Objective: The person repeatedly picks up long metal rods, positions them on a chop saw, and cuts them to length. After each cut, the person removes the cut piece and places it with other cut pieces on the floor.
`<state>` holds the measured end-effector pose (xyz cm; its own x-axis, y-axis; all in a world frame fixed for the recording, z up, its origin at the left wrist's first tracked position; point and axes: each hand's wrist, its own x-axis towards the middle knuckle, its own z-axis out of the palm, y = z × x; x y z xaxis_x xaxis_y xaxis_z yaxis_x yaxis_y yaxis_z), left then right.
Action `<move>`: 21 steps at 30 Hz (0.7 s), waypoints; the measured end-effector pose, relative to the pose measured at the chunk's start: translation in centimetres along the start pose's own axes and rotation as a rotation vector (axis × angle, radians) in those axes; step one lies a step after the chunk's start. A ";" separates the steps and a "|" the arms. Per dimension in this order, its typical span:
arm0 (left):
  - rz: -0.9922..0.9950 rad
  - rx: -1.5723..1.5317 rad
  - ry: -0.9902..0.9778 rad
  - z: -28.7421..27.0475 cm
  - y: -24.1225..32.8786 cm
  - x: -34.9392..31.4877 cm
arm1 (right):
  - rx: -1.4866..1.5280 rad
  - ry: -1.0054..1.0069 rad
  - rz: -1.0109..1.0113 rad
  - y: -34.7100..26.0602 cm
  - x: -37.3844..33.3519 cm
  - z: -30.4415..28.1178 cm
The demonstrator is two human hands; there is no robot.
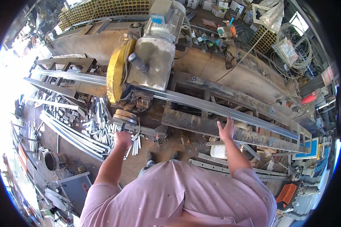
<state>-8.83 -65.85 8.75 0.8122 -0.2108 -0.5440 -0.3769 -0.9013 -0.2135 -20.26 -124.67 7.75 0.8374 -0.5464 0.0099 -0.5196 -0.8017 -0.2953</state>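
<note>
A cut-off saw with a yellow blade guard (pixel 119 72) and a large dusty motor body (pixel 151 56) stands on the long bench ahead of me. Long silvery metal bars (pixel 201 102) run lengthwise through it, under the guard and out on both sides. My left hand (pixel 124 139) is closed in front of the saw's round clamp wheel (pixel 125 116), apparently around a short handle there; the fingers are mostly hidden. To the right, my right hand (pixel 226 129) has its fingers stretched out at the near edge of the bars. Whether it touches them I cannot tell.
Many short metal offcuts (pixel 98 125) lie heaped on the floor at left, beside longer strips (pixel 70 132). A bucket (pixel 53 160) stands at lower left. Loose rails (pixel 212 162) lie by the bench at right. Coiled wire (pixel 295 49) hangs at far right.
</note>
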 end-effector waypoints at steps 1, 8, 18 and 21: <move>0.000 -0.009 -0.011 0.4 -0.2 0.3 | 0.035 0.047 -0.002 -0.3 -1.5 0.7; 0.214 -0.149 0.252 2.5 -3.0 1.1 | 0.243 -0.063 0.007 -2.9 -13.7 1.4; 0.032 -0.724 0.801 2.7 -8.9 0.5 | 0.424 -0.049 0.274 1.0 -17.8 -1.4; 0.285 -0.769 0.897 0.2 -4.3 -1.4 | 0.965 0.021 0.516 1.8 -15.1 -2.9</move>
<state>-8.44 -61.59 10.29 0.8778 -0.3505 0.3266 -0.4769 -0.7050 0.5250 -34.32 -118.61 9.84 0.5494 -0.7733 -0.3164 -0.4480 0.0469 -0.8928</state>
